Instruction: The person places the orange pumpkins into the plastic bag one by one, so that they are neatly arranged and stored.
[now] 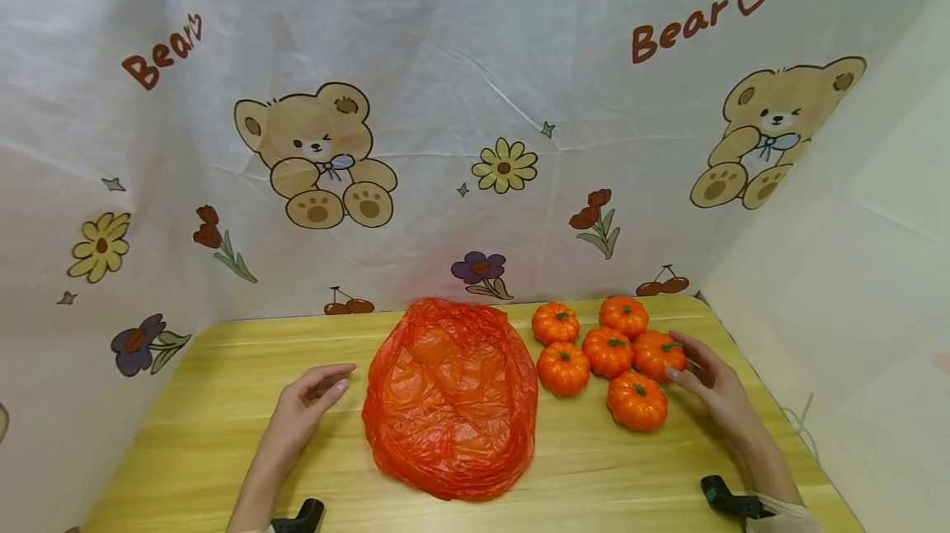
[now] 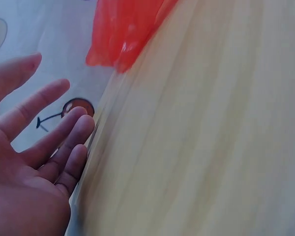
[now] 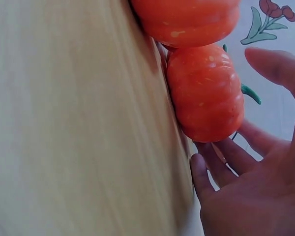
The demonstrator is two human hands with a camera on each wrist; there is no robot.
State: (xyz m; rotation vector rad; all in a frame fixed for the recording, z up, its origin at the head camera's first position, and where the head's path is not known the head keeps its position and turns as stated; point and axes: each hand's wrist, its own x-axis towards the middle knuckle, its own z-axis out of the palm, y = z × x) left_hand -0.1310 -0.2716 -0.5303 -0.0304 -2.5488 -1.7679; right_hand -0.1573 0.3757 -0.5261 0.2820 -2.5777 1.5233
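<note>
Several small orange pumpkins with green stems lie in a group on the right side of the table. My right hand (image 1: 711, 380) is at the rightmost pumpkin (image 1: 656, 356), its fingers beside the far side and its thumb near the front. In the right wrist view the fingers reach behind that pumpkin (image 3: 206, 93), while the thumb stands away from its surface. Left of the pumpkins, a red plastic bag (image 1: 451, 409) sits with its mouth spread wide and upward. My left hand (image 1: 303, 405) hovers left of the bag with relaxed fingers and holds nothing.
The wood-grain table (image 1: 594, 483) runs back to a white cloth (image 1: 438, 63) printed with bears and flowers. One pumpkin (image 1: 637, 403) stands closest to the front, and another (image 1: 562, 369) sits right beside the bag. At right rises a white wall (image 1: 876, 269).
</note>
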